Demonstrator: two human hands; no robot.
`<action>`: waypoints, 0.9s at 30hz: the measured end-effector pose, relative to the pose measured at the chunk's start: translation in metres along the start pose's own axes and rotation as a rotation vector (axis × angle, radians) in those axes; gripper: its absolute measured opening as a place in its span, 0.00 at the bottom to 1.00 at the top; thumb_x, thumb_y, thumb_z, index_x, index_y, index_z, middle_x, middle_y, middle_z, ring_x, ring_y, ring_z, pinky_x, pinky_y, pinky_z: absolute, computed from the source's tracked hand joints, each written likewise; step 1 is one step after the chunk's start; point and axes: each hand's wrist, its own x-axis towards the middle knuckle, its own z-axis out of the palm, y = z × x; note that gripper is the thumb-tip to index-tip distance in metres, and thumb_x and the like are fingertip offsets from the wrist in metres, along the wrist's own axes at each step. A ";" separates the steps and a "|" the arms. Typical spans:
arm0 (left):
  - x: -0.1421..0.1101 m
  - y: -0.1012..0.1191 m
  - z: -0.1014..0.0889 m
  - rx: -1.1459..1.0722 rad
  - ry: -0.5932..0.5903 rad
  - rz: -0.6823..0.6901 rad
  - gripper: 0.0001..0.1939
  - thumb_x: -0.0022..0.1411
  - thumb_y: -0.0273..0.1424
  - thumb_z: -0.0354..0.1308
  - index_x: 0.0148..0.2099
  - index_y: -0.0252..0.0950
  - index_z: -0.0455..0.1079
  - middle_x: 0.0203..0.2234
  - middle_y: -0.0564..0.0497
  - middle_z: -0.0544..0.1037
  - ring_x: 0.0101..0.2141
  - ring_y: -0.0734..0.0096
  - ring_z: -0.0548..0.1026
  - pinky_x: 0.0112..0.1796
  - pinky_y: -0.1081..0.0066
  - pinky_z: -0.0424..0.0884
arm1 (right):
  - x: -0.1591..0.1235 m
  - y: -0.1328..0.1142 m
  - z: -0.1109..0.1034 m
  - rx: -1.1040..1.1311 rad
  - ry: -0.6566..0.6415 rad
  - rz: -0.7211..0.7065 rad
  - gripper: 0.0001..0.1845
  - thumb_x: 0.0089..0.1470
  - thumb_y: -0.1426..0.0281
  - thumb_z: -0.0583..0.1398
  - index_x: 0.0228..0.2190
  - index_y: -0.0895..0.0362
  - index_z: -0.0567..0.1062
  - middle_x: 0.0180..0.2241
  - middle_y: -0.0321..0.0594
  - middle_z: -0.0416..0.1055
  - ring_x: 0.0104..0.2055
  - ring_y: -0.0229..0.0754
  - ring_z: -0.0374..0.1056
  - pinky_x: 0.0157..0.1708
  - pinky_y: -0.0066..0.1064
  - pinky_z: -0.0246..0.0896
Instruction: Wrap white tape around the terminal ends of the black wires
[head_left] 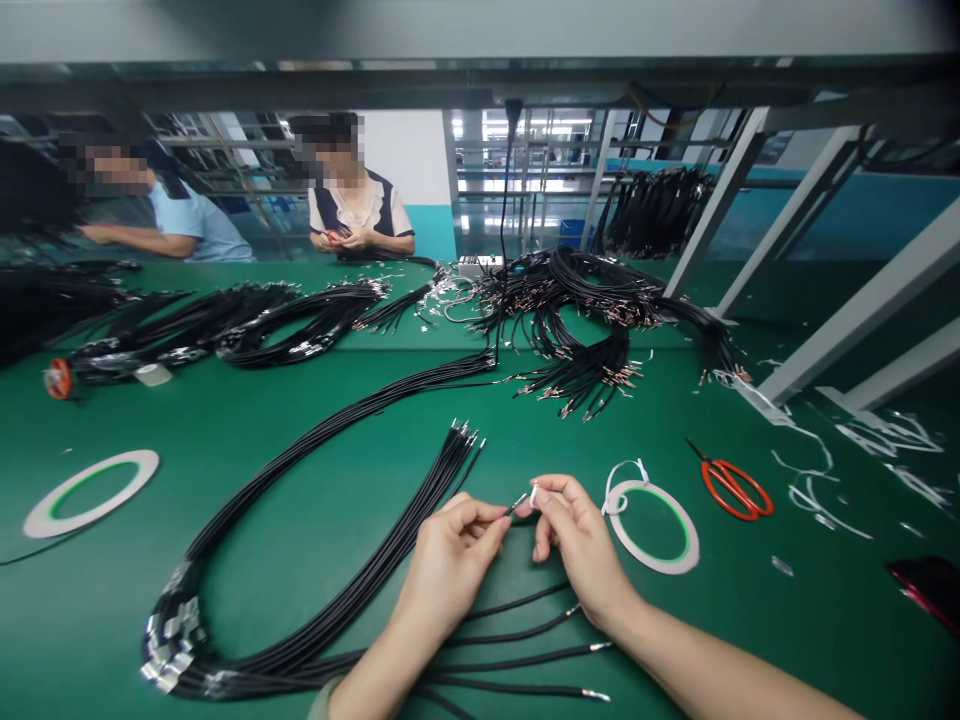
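1. Looking down, we face a long green-topped workbench (pixel 97 420), and the long loop of black cables (pixel 375 555) lying on it serves as our landmark.
2. Beyond the loop, on the far side of the bench, are two co-workers: one in a blue shirt (pixel 195 225), and one in a dark vest (pixel 352 210) whose hands (pixel 337 238) hold something small and red.
3. Farther back from the loop lies a large heap of black cables (pixel 577 320) with metal terminals, and a bunch of hanging cables (pixel 656 210) shows behind it. More cable bundles (pixel 225 330) lie beyond the loop to the left.
4. Well right of the loop are red-handled scissors (pixel 731 487), with white paper scraps (pixel 877 435) past them.
5. Just right of the loop's open side, a white tape ring (pixel 652 525) lies beside our hands. A second tape ring (pixel 90 492) lies left of the loop.
6. Over the loop's lower right, our left hand (pixel 450 560) and right hand (pixel 577 540) work close together, almost touching, with fingers narrowly pinched. The left fingers (pixel 480 515) hold a cable end (pixel 517 503) from the loop, and the right fingers (pixel 551 490) hold a small white strip (pixel 534 495) against its metal tip.
7. Loose cable tails (pixel 525 650) fan out beneath our hands.
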 end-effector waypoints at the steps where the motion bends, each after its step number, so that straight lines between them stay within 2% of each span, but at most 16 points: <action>1: -0.001 0.000 0.000 0.066 0.025 0.061 0.08 0.57 0.33 0.59 0.34 0.34 0.75 0.25 0.51 0.71 0.24 0.73 0.71 0.25 0.75 0.66 | 0.000 0.000 0.000 -0.003 -0.005 -0.005 0.10 0.60 0.62 0.56 0.39 0.55 0.66 0.31 0.35 0.73 0.17 0.29 0.59 0.19 0.24 0.56; 5: -0.004 0.004 -0.001 0.278 0.068 0.275 0.07 0.60 0.30 0.56 0.34 0.35 0.75 0.23 0.53 0.69 0.24 0.74 0.69 0.25 0.75 0.63 | -0.001 -0.001 0.001 -0.009 -0.005 0.008 0.10 0.59 0.61 0.57 0.38 0.55 0.66 0.27 0.32 0.71 0.14 0.27 0.52 0.14 0.22 0.50; 8: -0.005 0.007 0.000 0.348 0.059 0.357 0.08 0.61 0.28 0.54 0.35 0.34 0.75 0.23 0.52 0.69 0.25 0.73 0.69 0.27 0.75 0.64 | -0.001 -0.001 0.002 -0.006 -0.004 0.035 0.11 0.57 0.61 0.59 0.37 0.54 0.66 0.24 0.29 0.68 0.13 0.26 0.48 0.12 0.20 0.45; 10: -0.007 0.007 0.001 0.360 0.052 0.378 0.09 0.62 0.28 0.54 0.35 0.33 0.75 0.23 0.51 0.69 0.25 0.73 0.70 0.27 0.74 0.64 | -0.001 -0.001 0.003 0.011 -0.005 0.043 0.11 0.55 0.62 0.61 0.36 0.54 0.66 0.23 0.28 0.67 0.15 0.27 0.50 0.14 0.20 0.45; 12: -0.008 0.008 0.003 0.349 0.058 0.380 0.09 0.62 0.29 0.54 0.35 0.33 0.75 0.23 0.51 0.69 0.25 0.72 0.70 0.28 0.74 0.64 | -0.001 0.000 0.004 0.045 -0.001 0.030 0.12 0.53 0.65 0.63 0.36 0.54 0.67 0.23 0.28 0.67 0.19 0.29 0.56 0.19 0.21 0.52; 14: -0.009 0.008 0.005 0.282 0.059 0.318 0.09 0.61 0.30 0.55 0.35 0.34 0.76 0.23 0.51 0.70 0.25 0.72 0.70 0.28 0.73 0.65 | -0.001 0.001 0.004 0.078 -0.003 0.004 0.12 0.51 0.67 0.65 0.36 0.54 0.67 0.24 0.30 0.68 0.25 0.32 0.62 0.27 0.23 0.57; 18: -0.006 0.009 0.009 -0.115 0.008 -0.104 0.10 0.56 0.35 0.60 0.33 0.32 0.74 0.18 0.51 0.74 0.18 0.75 0.71 0.23 0.75 0.66 | 0.000 0.002 0.004 0.126 -0.052 -0.026 0.13 0.51 0.69 0.65 0.37 0.54 0.67 0.28 0.33 0.71 0.31 0.36 0.66 0.34 0.27 0.60; 20: -0.003 0.010 0.008 -0.289 -0.004 -0.246 0.12 0.53 0.36 0.64 0.33 0.30 0.73 0.15 0.52 0.75 0.16 0.77 0.70 0.21 0.77 0.66 | 0.000 0.002 0.003 0.160 -0.086 -0.034 0.14 0.50 0.71 0.65 0.37 0.54 0.67 0.29 0.33 0.72 0.33 0.37 0.68 0.36 0.29 0.61; 24: -0.001 0.013 0.003 -0.407 0.002 -0.271 0.15 0.48 0.37 0.67 0.33 0.29 0.73 0.15 0.51 0.76 0.16 0.79 0.70 0.21 0.80 0.66 | -0.003 0.000 0.003 0.163 -0.123 -0.048 0.17 0.49 0.72 0.66 0.39 0.53 0.66 0.34 0.37 0.74 0.39 0.40 0.69 0.41 0.32 0.62; 27: -0.001 0.014 0.002 -0.425 -0.007 -0.268 0.16 0.48 0.37 0.68 0.33 0.28 0.73 0.14 0.51 0.76 0.16 0.80 0.70 0.20 0.81 0.66 | -0.005 -0.003 0.002 0.110 -0.109 -0.048 0.16 0.52 0.71 0.64 0.40 0.52 0.65 0.37 0.39 0.75 0.39 0.40 0.69 0.37 0.30 0.63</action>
